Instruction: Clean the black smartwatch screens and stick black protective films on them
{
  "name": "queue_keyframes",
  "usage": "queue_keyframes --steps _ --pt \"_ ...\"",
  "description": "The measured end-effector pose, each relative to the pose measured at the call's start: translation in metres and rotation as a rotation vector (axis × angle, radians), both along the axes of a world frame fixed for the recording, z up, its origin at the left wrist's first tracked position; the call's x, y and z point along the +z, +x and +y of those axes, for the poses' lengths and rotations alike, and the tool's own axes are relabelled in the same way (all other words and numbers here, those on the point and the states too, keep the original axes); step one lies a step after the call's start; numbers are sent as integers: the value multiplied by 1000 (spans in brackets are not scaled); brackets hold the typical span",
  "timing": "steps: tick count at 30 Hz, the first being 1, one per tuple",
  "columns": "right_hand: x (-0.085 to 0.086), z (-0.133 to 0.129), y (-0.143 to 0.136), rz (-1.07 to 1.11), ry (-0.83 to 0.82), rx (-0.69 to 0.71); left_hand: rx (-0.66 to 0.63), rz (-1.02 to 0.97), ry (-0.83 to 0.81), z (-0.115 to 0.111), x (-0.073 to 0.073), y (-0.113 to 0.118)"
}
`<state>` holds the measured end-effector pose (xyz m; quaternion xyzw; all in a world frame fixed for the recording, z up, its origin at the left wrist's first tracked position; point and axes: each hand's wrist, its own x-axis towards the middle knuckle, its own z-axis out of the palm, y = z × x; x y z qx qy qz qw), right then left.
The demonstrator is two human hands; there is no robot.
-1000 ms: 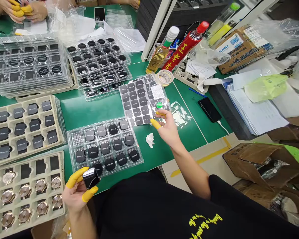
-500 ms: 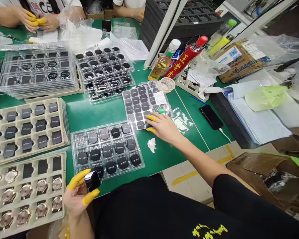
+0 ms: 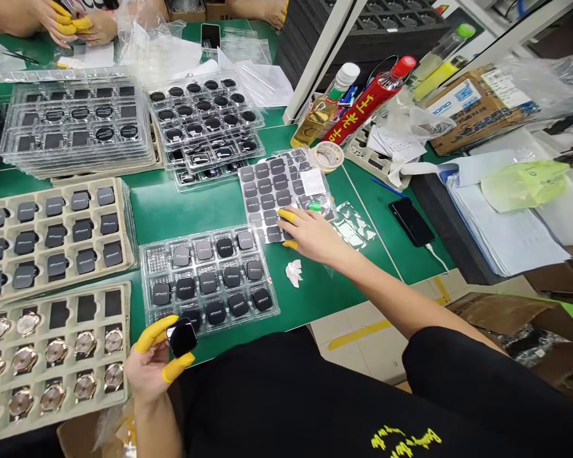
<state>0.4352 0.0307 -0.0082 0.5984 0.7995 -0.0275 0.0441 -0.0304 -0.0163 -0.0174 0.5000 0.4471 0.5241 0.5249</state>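
At the lower left, my left hand (image 3: 150, 362), with yellow finger cots on thumb and forefinger, grips a square smartwatch body (image 3: 182, 338) by its edges. Its glossy black face is turned up. My right hand (image 3: 310, 234), also in yellow finger cots, rests on a sheet of dark square stickers (image 3: 266, 184); thumb and forefinger are apart, and the palm side is hidden. Between the hands lies a clear plastic tray (image 3: 272, 299) of dark square pieces with small print. A crumpled white scrap (image 3: 294, 273) sits below my right hand.
Beige trays hold dark square pieces (image 3: 55, 235) and round watches (image 3: 56, 351) on the left. Clear trays (image 3: 76, 159) are stacked behind. Tape (image 3: 328, 156), bottles (image 3: 315, 114) and a phone (image 3: 411, 222) stand or lie to the right. A co-worker's hands (image 3: 79, 25) are at top left.
The view has shifted slightly. My left hand still holds the smartwatch body, now turned a little. My right hand stays on the sticker sheet, its forefinger slightly farther left over it.
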Motion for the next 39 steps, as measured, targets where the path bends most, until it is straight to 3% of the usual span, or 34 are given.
queue_keyframes --steps 12,19,24,28,39 --pt "4 4 21 -35 8 84 52 21 -67 -9 -9 -9" --pt "4 10 42 -69 45 12 88 32 -124 -9 -16 -10" --pt "-19 22 27 -75 28 70 16 13 -118 -5 -13 -4" --pt "-35 17 15 -92 -15 62 66 33 -123 -9 -11 -10" --pt "-28 5 -4 -146 27 52 44 -2 -159 -10 -18 -8"
